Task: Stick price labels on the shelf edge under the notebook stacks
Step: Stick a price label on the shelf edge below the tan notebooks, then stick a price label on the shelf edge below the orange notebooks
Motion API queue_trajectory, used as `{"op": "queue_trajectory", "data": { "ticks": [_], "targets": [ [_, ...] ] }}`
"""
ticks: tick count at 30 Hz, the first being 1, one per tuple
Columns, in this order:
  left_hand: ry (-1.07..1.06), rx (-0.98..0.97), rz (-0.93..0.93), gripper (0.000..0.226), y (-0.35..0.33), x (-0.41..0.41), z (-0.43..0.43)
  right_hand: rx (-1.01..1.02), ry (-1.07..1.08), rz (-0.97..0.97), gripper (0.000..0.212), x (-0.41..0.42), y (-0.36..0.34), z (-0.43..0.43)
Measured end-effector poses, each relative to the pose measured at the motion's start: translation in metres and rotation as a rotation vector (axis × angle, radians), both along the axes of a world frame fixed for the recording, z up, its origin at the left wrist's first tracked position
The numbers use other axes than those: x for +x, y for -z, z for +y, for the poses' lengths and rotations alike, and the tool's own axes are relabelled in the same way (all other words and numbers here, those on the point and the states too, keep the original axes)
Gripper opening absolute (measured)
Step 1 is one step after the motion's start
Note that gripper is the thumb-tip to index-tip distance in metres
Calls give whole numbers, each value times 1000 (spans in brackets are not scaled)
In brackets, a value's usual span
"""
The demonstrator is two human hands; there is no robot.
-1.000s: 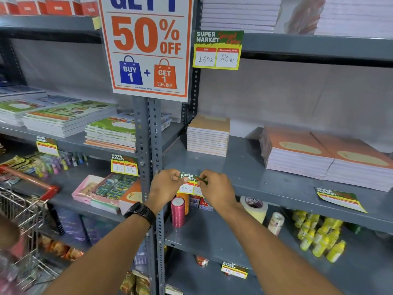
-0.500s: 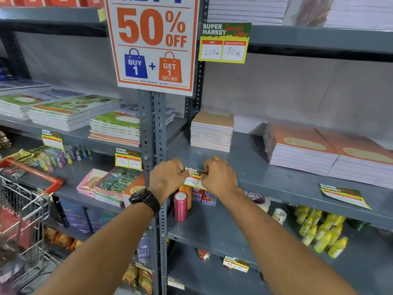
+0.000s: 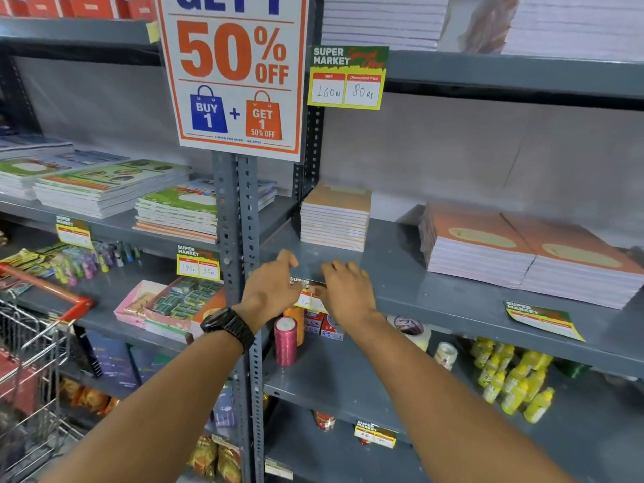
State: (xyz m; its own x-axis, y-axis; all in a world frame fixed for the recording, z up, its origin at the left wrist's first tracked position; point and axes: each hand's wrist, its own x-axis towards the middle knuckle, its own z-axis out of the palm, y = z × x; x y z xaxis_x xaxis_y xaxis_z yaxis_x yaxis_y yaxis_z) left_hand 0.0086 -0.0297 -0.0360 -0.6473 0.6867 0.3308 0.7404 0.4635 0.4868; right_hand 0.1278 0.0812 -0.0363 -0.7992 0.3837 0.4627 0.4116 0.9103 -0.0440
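A green, yellow and white price label [image 3: 307, 293] lies against the front edge of the grey shelf [image 3: 435, 308], below a small stack of tan-covered notebooks [image 3: 335, 217]. My left hand [image 3: 270, 286] and my right hand [image 3: 345, 291] flank the label, fingers resting over the shelf lip and thumbs on the label's face; both hands cover much of it. A second loose label [image 3: 542, 320] lies on the same shelf edge at the right, under two stacks of orange notebooks [image 3: 529, 252].
A perforated steel upright [image 3: 237, 256] stands just left of my hands with a 50% off sign [image 3: 233, 74] above. Other labels [image 3: 198, 263] hang on the left shelves. Pink ribbon spool [image 3: 285, 339], tape rolls and yellow bottles [image 3: 512, 381] sit below. A shopping cart [image 3: 38, 329] is at left.
My view has shifted slightly down and right. Both hands have spread a little apart along the label, and their fingers now reach over the shelf lip.
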Motion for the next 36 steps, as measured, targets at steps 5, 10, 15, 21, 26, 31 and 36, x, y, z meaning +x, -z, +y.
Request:
{"op": "queue_trajectory", "data": {
  "ticks": [5,10,15,21,26,31,36],
  "targets": [
    [204,175,-75,37,-17,38,32,-136,-85,144,46,51,-1,30],
    [359,195,-22,42,-39,93,92,-200,4,245,50,120,-17,84],
    [452,50,-3,48,-43,164,157,-287,148,293,51,208,-29,147],
    [455,-249,-66,67,-38,231,223,-474,369,220,51,297,-23,213],
    [471,-330,-174,58,-35,271,254,-630,365,108,47,318,-28,234],
    [459,-249,-214,50,-32,281,263,-692,307,129,32,320,-31,241],
    [409,-43,-369,22,-28,280,266,-816,258,211,14,319,-31,240]
  ]
}}
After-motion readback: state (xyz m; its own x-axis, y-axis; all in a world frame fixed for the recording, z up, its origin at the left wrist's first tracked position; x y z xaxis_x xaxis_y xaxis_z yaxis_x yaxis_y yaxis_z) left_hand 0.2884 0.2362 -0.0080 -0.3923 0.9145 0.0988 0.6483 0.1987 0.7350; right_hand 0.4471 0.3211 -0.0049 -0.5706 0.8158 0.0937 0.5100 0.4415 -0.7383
